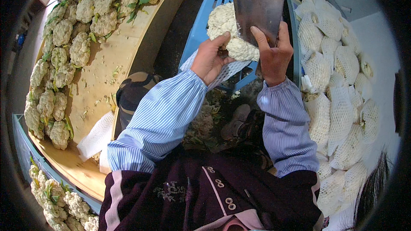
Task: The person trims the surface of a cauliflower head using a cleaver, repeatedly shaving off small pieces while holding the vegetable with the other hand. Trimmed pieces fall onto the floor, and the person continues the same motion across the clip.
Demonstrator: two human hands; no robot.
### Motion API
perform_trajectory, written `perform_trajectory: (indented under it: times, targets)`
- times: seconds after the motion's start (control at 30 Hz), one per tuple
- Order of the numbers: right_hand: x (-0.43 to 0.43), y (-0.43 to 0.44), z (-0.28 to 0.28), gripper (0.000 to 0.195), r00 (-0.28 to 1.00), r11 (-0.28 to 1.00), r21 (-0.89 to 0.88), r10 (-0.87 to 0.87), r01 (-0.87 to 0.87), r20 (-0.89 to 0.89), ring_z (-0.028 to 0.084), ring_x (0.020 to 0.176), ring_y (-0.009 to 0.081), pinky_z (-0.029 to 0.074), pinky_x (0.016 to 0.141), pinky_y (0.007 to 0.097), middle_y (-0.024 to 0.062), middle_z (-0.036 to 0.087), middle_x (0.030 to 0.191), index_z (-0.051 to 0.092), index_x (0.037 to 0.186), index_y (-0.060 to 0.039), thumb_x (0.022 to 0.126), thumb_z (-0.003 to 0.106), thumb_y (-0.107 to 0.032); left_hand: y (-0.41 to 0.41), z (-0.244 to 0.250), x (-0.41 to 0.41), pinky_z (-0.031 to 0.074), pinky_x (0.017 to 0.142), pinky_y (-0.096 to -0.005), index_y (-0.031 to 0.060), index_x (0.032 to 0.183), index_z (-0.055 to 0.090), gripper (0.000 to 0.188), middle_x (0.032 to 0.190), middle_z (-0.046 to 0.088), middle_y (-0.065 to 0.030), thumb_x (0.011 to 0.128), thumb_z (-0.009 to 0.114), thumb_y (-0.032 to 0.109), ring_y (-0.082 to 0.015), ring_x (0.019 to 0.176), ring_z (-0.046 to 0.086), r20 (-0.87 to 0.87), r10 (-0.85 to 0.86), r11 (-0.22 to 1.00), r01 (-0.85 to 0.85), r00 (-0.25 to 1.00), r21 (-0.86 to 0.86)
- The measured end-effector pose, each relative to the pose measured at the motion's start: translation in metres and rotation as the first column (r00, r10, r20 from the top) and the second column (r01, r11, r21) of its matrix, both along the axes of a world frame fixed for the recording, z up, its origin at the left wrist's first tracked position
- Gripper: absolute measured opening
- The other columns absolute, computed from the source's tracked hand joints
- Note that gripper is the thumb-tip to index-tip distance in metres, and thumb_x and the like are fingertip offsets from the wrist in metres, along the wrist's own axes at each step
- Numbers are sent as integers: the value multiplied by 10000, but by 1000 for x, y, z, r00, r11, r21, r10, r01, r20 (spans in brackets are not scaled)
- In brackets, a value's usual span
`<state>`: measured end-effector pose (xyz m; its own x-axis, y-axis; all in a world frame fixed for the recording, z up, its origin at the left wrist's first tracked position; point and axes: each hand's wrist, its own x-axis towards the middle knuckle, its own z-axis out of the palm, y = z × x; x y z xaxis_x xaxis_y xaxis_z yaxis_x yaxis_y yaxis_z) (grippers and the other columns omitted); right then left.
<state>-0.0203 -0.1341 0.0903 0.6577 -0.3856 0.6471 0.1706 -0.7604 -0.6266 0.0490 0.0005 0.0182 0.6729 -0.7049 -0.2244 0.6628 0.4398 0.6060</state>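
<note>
A wide cleaver-like metal blade is held upright in my right hand, its left edge against a cauliflower head. My left hand grips that cauliflower from below left, thumb on its side. White foam netting hangs under my left hand and the cauliflower. Beneath them stands a blue plastic stool or crate with slots. The blade's handle is mostly hidden by my right hand.
Several bare cauliflowers lie on a wooden board at left, with a loose foam net. Net-wrapped cauliflowers are piled at right. More cauliflowers sit at lower left. Trimmings lie on the floor near a shoe.
</note>
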Motion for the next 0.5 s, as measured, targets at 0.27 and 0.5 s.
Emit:
perform_trajectory:
  times: [0.27,0.5]
  targets:
    - [1,7,-2,238,996,958,-273,83,-90,-39,668,822,332,525,709,392,139,688,934,669,1047,-54,855,755,-166,-1,3,-2,533,801,-388,102,1219,594,285,1123,642,-42,1029,591,313,-159,997,617,-38,35,999,-35,999,3]
    - [8,11,6,178,980,852,-487,193,-189,-42,665,835,291,525,694,379,122,682,918,684,1004,-56,855,735,-137,3,5,-6,545,819,-399,66,1224,573,265,1116,637,-61,1034,563,251,-179,980,624,-13,52,998,-52,999,29]
